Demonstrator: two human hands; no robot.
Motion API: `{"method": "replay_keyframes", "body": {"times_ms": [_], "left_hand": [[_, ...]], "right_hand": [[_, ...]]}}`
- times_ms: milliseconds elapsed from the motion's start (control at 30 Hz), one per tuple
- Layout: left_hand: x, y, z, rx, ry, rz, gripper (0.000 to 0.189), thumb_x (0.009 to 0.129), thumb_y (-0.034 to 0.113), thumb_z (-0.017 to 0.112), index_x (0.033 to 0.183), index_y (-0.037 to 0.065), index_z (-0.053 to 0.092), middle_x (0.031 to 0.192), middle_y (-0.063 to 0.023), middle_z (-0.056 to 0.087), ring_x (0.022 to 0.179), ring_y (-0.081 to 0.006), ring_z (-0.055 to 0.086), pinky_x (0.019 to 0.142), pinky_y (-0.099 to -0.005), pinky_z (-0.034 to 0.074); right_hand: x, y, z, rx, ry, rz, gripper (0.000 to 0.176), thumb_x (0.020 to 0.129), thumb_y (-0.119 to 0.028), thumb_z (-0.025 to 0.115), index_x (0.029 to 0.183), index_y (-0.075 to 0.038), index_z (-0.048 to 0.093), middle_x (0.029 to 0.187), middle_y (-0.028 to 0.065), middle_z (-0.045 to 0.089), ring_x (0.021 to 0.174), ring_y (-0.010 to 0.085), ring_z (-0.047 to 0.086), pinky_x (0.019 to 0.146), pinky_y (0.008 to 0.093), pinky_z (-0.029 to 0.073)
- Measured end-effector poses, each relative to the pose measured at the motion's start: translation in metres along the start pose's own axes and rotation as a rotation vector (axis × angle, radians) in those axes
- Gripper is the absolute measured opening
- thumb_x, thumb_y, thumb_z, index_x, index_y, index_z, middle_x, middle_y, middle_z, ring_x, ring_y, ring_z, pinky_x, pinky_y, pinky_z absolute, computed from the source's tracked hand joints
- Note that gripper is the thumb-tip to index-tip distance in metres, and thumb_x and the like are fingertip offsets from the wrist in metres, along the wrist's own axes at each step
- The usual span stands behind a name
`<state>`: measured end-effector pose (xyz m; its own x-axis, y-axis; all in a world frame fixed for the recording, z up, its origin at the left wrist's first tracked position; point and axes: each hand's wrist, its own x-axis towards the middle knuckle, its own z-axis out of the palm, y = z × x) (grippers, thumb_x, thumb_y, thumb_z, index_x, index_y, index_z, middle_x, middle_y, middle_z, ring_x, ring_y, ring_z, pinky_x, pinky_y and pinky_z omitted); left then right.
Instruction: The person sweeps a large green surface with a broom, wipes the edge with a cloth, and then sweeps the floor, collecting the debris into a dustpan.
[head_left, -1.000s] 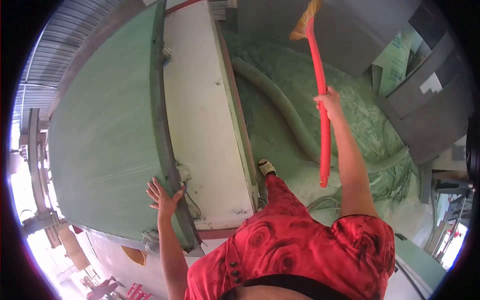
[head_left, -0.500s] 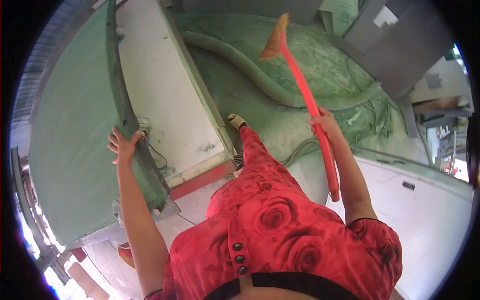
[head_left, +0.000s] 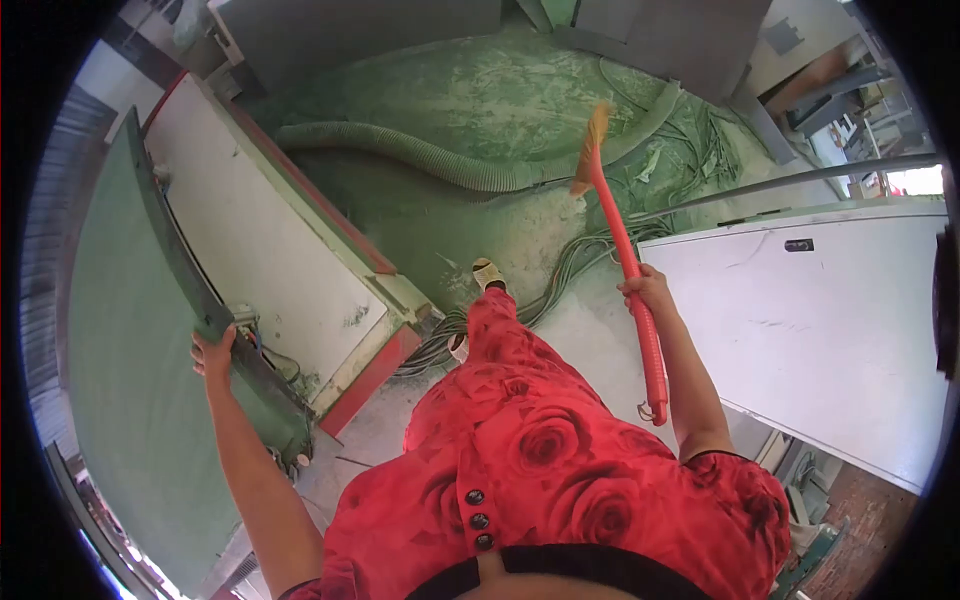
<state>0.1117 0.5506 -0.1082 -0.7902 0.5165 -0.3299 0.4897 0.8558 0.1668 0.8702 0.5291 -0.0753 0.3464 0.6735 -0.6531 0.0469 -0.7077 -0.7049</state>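
A red-handled brush (head_left: 624, 242) with tan bristles is in my right hand (head_left: 648, 288), whose fingers wrap round the middle of the handle. The bristles point up and away over the dusty floor. On the left, my left hand (head_left: 213, 352) rests on the edge of a large green panel (head_left: 130, 330), fingers spread over its surface and thumb near the dark rim. The hand touches the panel but does not close round anything.
Beside the green panel stands a white-topped cabinet (head_left: 270, 220) with red edging. A ribbed hose (head_left: 420, 160) and cables (head_left: 560, 285) lie on the dusty green floor (head_left: 480, 90). At the right is a white panel (head_left: 810, 320); grey sheets (head_left: 670, 40) stand at the back.
The view has shifted, showing more of the floor and right-hand panel. The brush is more upright, its bristles lower in view. My left hand is still on the green panel, nearer its rim.
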Motion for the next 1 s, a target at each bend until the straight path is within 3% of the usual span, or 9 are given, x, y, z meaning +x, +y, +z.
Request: {"method": "replay_keyframes", "body": {"times_ms": [233,533,567,667,800,867,900,967,1000], "left_hand": [[0.012,-0.008,0.000,0.041,0.025,0.019,0.120,0.056,0.067,0.069,0.143,0.021,0.002,0.148,-0.0151,0.000,0.134,-0.0394,0.000,0.104,-0.0565,0.017],[-0.002,0.004,-0.014,0.111,-0.066,0.023,0.119,0.058,0.063,0.071,0.143,0.014,0.004,0.147,-0.0172,0.004,0.134,-0.0360,0.012,0.105,-0.0489,0.022],[0.002,0.000,-0.011,0.083,-0.060,0.027,0.118,0.058,0.062,0.071,0.143,0.014,0.005,0.147,-0.0173,0.005,0.134,-0.0373,0.011,0.105,-0.0497,0.020],[0.018,-0.013,-0.010,0.020,-0.061,0.051,0.116,0.059,0.060,0.071,0.143,0.014,0.007,0.147,-0.0178,0.006,0.134,-0.0374,0.012,0.105,-0.0489,0.019],[0.009,-0.007,-0.011,-0.041,-0.087,0.059,0.114,0.061,0.055,0.072,0.143,0.011,0.006,0.146,-0.0187,0.009,0.133,-0.0342,0.017,0.105,-0.0444,0.022],[0.012,-0.007,-0.011,-0.009,-0.072,0.058,0.114,0.062,0.055,0.072,0.143,0.010,0.005,0.146,-0.0184,0.009,0.133,-0.0337,0.017,0.105,-0.0442,0.022],[0.013,-0.007,-0.011,0.013,-0.065,0.063,0.114,0.063,0.054,0.072,0.143,0.009,0.004,0.146,-0.0181,0.009,0.133,-0.0332,0.017,0.105,-0.0441,0.022],[0.012,-0.008,-0.012,0.003,-0.084,0.065,0.114,0.063,0.055,0.071,0.143,0.008,0.005,0.146,-0.0177,0.009,0.133,-0.0327,0.017,0.105,-0.0438,0.022],[0.011,-0.007,-0.012,-0.020,-0.099,0.063,0.115,0.063,0.056,0.071,0.143,0.007,0.005,0.146,-0.0174,0.009,0.133,-0.0321,0.018,0.105,-0.0435,0.022]], "right_hand": [[0.028,0.022,0.010,0.139,0.033,0.065,0.041,0.060,0.001,0.064,0.099,0.008,0.053,0.067,0.0105,0.056,0.045,0.0160,0.054,0.040,0.0258,0.046],[0.137,0.028,-0.022,0.107,0.266,0.001,0.056,0.058,0.006,0.063,0.111,0.007,0.045,0.067,0.0110,0.055,0.045,0.0198,0.053,0.040,0.0309,0.047],[0.126,0.016,-0.020,0.240,0.281,0.043,0.052,0.058,0.007,0.062,0.108,0.006,0.045,0.066,0.0101,0.053,0.044,0.0201,0.052,0.039,0.0309,0.046],[0.146,0.057,-0.021,0.120,0.268,0.083,0.047,0.059,0.008,0.061,0.103,0.006,0.044,0.065,0.0100,0.051,0.041,0.0206,0.051,0.038,0.0306,0.045],[0.202,0.092,-0.028,0.197,0.277,0.211,0.048,0.059,0.008,0.062,0.104,0.006,0.045,0.065,0.0103,0.052,0.043,0.0184,0.051,0.038,0.0309,0.044],[0.225,0.106,-0.026,0.201,0.183,0.350,0.032,0.057,0.007,0.062,0.087,0.006,0.050,0.061,0.0133,0.054,0.043,0.0225,0.054,0.038,0.0307,0.044],[0.216,0.100,-0.021,0.205,0.184,0.359,0.032,0.057,0.007,0.062,0.087,0.006,0.050,0.061,0.0133,0.054,0.043,0.0225,0.054,0.038,0.0307,0.044],[0.198,0.082,-0.015,-0.246,0.115,0.254,0.027,0.057,0.004,0.064,0.082,0.007,0.052,0.061,0.0146,0.056,0.045,0.0229,0.056,0.039,0.0314,0.045],[0.197,0.088,-0.023,-0.248,0.122,0.254,0.027,0.057,0.004,0.064,0.082,0.007,0.052,0.061,0.0146,0.056,0.045,0.0229,0.056,0.039,0.0314,0.045]]}}
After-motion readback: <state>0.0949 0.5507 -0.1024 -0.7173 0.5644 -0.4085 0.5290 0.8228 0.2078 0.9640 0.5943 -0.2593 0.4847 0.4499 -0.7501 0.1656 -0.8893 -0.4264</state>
